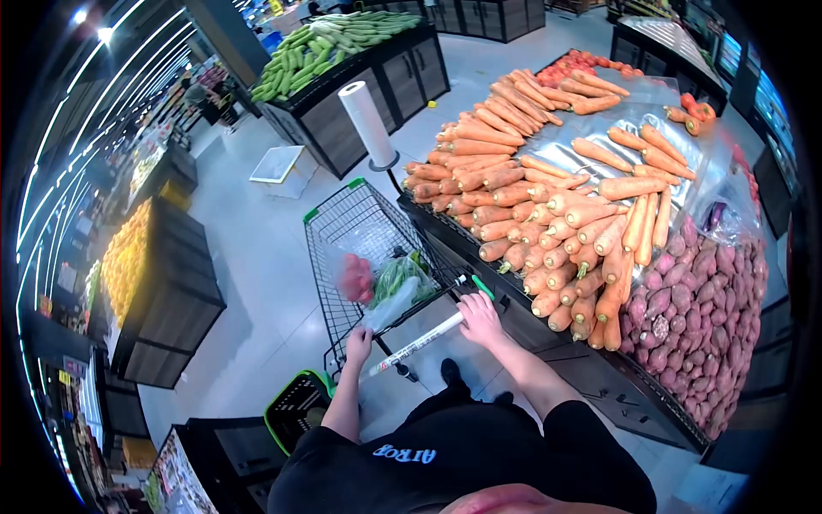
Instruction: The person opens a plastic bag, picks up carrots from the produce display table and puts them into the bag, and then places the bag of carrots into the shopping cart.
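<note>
A wire shopping cart [330, 224] with green corners stands in front of me. In it lie a bag of round red produce [355, 278] and leafy green vegetables [402, 281] in a clear plastic bag [392, 307]. My left hand [359, 345] is closed at the cart's near left side, where the end of the clear bag reaches it; its fingertips are partly hidden. On the right, my right hand [481, 319] grips the white cart handle [419, 343] near its green end.
Right of the cart is a stand of carrots [501, 184] and purple sweet potatoes [698, 317]. A plastic bag roll [366, 124] stands beyond the cart. A black basket [291, 415] is near my left side; a white bin [278, 167] sits on the floor.
</note>
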`<state>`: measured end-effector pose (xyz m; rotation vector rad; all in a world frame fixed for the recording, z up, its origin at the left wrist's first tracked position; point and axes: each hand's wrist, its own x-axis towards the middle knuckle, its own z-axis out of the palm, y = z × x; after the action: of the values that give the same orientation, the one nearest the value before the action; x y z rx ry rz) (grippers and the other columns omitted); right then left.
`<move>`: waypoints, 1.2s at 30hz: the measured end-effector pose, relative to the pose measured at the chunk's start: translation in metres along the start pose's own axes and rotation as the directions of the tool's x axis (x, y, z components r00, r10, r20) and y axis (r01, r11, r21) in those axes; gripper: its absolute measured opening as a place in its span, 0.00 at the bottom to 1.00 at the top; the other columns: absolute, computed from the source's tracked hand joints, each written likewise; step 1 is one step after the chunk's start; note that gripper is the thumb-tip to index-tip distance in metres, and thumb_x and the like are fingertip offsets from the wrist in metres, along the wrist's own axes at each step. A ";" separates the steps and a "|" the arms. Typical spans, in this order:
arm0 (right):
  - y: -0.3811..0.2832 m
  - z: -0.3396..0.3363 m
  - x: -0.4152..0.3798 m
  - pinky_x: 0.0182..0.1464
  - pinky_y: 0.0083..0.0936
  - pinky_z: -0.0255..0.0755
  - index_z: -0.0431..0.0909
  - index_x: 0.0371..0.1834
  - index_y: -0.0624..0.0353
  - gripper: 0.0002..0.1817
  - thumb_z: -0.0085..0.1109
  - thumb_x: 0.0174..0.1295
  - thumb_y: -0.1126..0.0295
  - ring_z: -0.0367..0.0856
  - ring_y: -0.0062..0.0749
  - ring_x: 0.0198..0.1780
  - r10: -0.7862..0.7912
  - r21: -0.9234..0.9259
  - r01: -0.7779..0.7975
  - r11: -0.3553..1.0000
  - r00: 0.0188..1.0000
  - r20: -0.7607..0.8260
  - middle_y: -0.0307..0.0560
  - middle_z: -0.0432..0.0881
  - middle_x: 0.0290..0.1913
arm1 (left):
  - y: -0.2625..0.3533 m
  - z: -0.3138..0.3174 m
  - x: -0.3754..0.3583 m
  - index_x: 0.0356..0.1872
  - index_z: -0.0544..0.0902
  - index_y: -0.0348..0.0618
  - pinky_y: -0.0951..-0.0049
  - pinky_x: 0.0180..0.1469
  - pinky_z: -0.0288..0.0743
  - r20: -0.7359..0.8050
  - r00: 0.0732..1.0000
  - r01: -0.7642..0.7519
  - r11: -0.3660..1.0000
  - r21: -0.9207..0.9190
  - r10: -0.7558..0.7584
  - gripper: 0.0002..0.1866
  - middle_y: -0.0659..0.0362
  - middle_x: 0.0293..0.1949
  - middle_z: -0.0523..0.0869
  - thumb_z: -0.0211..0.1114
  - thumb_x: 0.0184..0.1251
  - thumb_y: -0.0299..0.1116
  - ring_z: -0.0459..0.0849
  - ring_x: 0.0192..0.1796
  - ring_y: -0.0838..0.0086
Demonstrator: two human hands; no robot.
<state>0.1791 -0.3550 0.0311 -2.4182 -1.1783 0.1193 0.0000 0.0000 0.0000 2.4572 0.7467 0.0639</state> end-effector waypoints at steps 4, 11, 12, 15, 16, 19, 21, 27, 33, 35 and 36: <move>-0.030 -0.011 -0.068 0.78 0.52 0.49 0.63 0.74 0.56 0.44 0.71 0.52 0.63 0.53 0.52 0.79 -0.035 -0.038 0.028 0.999 0.981 -0.192 0.52 0.57 0.78 | 0.003 0.014 -0.082 0.41 0.82 0.36 0.62 0.41 0.73 -0.402 0.914 -0.080 0.947 -0.312 -0.056 0.14 0.55 0.33 0.83 0.56 0.78 0.38 0.80 0.34 0.65; 0.011 0.070 -0.201 0.60 0.40 0.75 0.73 0.60 0.61 0.24 0.60 0.59 0.71 0.79 0.54 0.61 0.520 0.377 -0.462 0.803 0.852 -0.063 0.58 0.78 0.60 | 0.048 0.016 -0.122 0.38 0.82 0.36 0.78 0.35 0.68 -0.329 0.916 -0.077 0.705 -0.705 -0.229 0.13 0.66 0.27 0.77 0.60 0.78 0.37 0.72 0.32 0.84; 0.040 0.097 -0.239 0.58 0.42 0.76 0.78 0.55 0.59 0.19 0.59 0.60 0.71 0.83 0.52 0.56 0.733 0.337 -0.758 0.559 0.642 0.227 0.57 0.84 0.51 | 0.052 0.019 -0.127 0.38 0.83 0.36 0.77 0.35 0.69 -0.291 0.924 -0.037 0.699 -0.714 -0.248 0.13 0.64 0.28 0.78 0.61 0.77 0.36 0.74 0.32 0.82; 0.107 0.150 -0.404 0.56 0.39 0.77 0.86 0.47 0.55 0.14 0.57 0.63 0.66 0.85 0.47 0.53 0.881 -0.085 -0.890 0.448 0.423 0.210 0.52 0.88 0.48 | 0.065 0.026 -0.140 0.38 0.84 0.34 0.69 0.38 0.74 -0.380 0.919 -0.102 0.870 -0.482 -0.103 0.12 0.54 0.34 0.82 0.65 0.72 0.35 0.81 0.33 0.70; 0.142 0.162 -0.459 0.55 0.42 0.78 0.86 0.50 0.53 0.15 0.56 0.65 0.63 0.85 0.44 0.56 0.736 -0.563 -0.475 0.676 0.390 0.554 0.48 0.88 0.50 | 0.077 0.021 -0.144 0.38 0.84 0.34 0.68 0.39 0.74 -0.356 0.931 -0.098 0.880 -0.465 -0.084 0.11 0.53 0.34 0.82 0.65 0.71 0.35 0.81 0.33 0.68; 0.184 0.134 -0.599 0.47 0.34 0.80 0.89 0.45 0.40 0.16 0.68 0.56 0.50 0.88 0.31 0.50 0.182 -0.196 -0.012 0.980 0.432 0.883 0.34 0.89 0.49 | 0.096 0.019 -0.136 0.39 0.85 0.34 0.68 0.41 0.76 -0.294 0.954 -0.084 0.886 -0.455 -0.061 0.12 0.52 0.34 0.83 0.66 0.70 0.35 0.82 0.35 0.65; 0.178 0.126 -0.605 0.46 0.34 0.80 0.90 0.45 0.39 0.16 0.68 0.56 0.51 0.88 0.31 0.50 0.323 -0.330 -0.045 0.943 0.371 0.871 0.33 0.89 0.49 | 0.112 0.025 -0.126 0.39 0.85 0.34 0.68 0.43 0.76 -0.253 0.964 -0.059 0.868 -0.493 -0.079 0.12 0.51 0.35 0.84 0.66 0.70 0.36 0.83 0.37 0.64; 0.157 0.156 -0.583 0.36 0.31 0.80 0.90 0.41 0.39 0.10 0.67 0.58 0.57 0.89 0.27 0.41 0.604 -0.602 -0.104 0.791 0.287 0.744 0.33 0.90 0.39 | 0.194 0.032 -0.097 0.35 0.83 0.34 0.70 0.43 0.74 -0.318 0.937 -0.308 0.780 -0.544 0.148 0.11 0.54 0.33 0.82 0.70 0.66 0.33 0.80 0.36 0.68; 0.054 0.041 -0.308 0.20 0.23 0.59 0.76 0.23 0.54 0.20 0.47 0.73 0.57 0.66 0.22 0.17 0.753 0.824 -0.563 0.064 0.569 0.331 0.36 0.71 0.18 | 0.284 0.039 -0.110 0.36 0.83 0.40 0.73 0.32 0.71 -0.066 0.830 -0.441 0.580 -0.685 0.553 0.08 0.59 0.29 0.78 0.71 0.66 0.33 0.76 0.27 0.75; 0.028 -0.002 -0.237 0.26 0.22 0.67 0.78 0.45 0.59 0.28 0.41 0.77 0.42 0.75 0.23 0.23 0.661 0.986 -0.167 -0.007 0.739 0.130 0.41 0.80 0.26 | 0.299 0.042 -0.120 0.39 0.82 0.41 0.74 0.34 0.71 0.080 0.687 -0.536 0.578 -0.615 0.722 0.10 0.62 0.31 0.79 0.72 0.66 0.34 0.76 0.29 0.77; 0.001 -0.030 -0.201 0.28 0.22 0.69 0.77 0.47 0.60 0.25 0.44 0.77 0.46 0.76 0.23 0.25 0.687 0.999 -0.036 0.016 0.726 0.015 0.41 0.81 0.27 | 0.302 0.049 -0.125 0.41 0.82 0.42 0.72 0.35 0.72 0.144 0.607 -0.558 0.548 -0.624 0.782 0.10 0.61 0.31 0.79 0.72 0.66 0.35 0.78 0.30 0.75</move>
<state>0.0604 -0.5204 0.0343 -1.2103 0.0787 0.3087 0.0552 -0.2976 0.1335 1.9573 -0.4431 0.0368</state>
